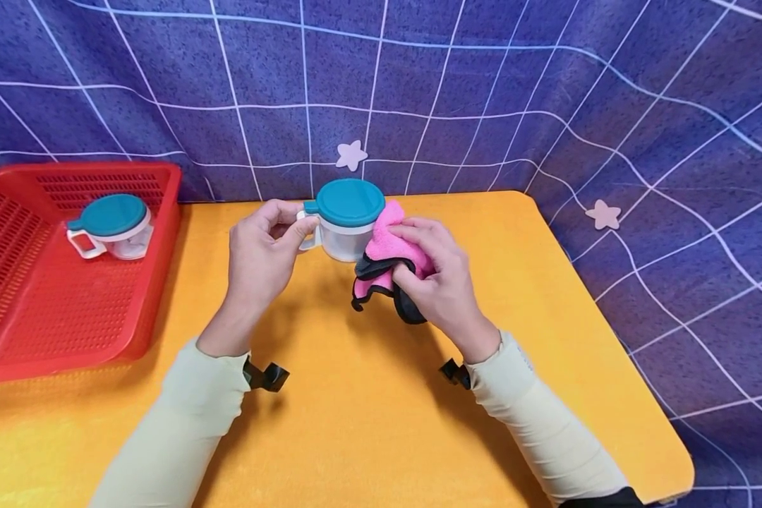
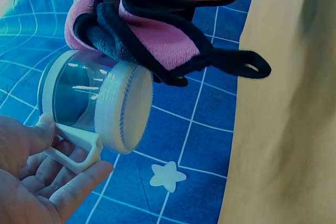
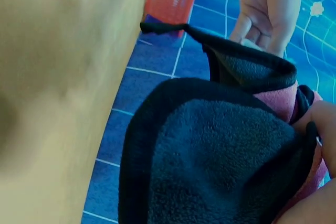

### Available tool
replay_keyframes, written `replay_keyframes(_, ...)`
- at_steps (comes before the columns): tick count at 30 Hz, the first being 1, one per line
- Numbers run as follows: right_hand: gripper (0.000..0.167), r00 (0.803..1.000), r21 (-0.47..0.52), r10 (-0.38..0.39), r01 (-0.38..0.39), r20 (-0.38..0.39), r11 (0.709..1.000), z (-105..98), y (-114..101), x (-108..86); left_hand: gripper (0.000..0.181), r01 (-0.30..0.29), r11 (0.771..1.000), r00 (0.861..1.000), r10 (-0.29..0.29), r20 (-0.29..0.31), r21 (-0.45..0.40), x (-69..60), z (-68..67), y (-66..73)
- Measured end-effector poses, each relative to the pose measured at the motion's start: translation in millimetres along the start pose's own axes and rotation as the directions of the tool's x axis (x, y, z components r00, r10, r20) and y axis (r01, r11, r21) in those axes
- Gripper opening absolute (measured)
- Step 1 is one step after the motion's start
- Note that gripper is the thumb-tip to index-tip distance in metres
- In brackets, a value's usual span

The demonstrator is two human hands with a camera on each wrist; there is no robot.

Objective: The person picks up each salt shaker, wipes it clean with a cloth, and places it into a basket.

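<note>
A clear jar (image 1: 346, 243) with a teal lid (image 1: 351, 202) is held up above the orange table, upright. My left hand (image 1: 260, 247) pinches its white handle (image 2: 79, 142) between thumb and fingers. My right hand (image 1: 441, 271) grips a bunched pink and dark grey cloth (image 1: 390, 247) with black edging, which touches the jar's right side. In the left wrist view the cloth (image 2: 157, 40) lies against the jar wall, and its black loop sticks out. The cloth (image 3: 220, 150) covers much of the right wrist view and hides the jar there.
On the left of the orange table (image 1: 355, 423) stands a red basket (image 1: 57, 317). Inside it is another handled jar (image 1: 127, 243) with a teal lid (image 1: 114, 214). Behind and to the right hangs a blue curtain (image 1: 279, 85) with white lines and stars.
</note>
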State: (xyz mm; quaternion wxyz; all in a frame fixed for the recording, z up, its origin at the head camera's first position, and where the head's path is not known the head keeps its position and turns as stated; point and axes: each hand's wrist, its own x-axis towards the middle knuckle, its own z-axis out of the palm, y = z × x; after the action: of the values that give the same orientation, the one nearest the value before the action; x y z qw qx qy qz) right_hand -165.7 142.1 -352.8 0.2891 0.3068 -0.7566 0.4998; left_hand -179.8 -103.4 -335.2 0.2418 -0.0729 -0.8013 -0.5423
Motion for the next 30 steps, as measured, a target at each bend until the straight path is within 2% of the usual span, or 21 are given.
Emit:
replay_keyframes(6, 0.041, 0.997, -0.138, -0.061, 0.054, -0.044, 0.989, 9, -6, -5.1, 0.02, 0.0, 1.0, 1.0, 0.0, -0.019, -0.013, 0.3, 3.2, 1.1)
replay_keyframes(11, 0.04, 0.992, -0.204, -0.112, 0.1, -0.051, 0.974, 17, -10, -9.2, 0.02, 0.005, 1.0, 1.0, -0.005, -0.029, -0.011, 0.6, 5.4, 1.2)
replay_keyframes(23, 0.04, 0.987, -0.267, -0.158, 0.143, -0.035, 0.953, 32, -15, -16.9, 0.023, 0.016, 1.0, 0.999, -0.017, -0.043, -0.027, 2.0, 6.2, 0.2)
replay_keyframes(30, 0.038, 0.99, -0.241, -0.127, 0.109, -0.061, 0.964, 27, -12, -13.8, 0.023, 0.005, 0.998, 1.0, -0.006, -0.024, -0.058, 1.5, 4.6, 0.0)
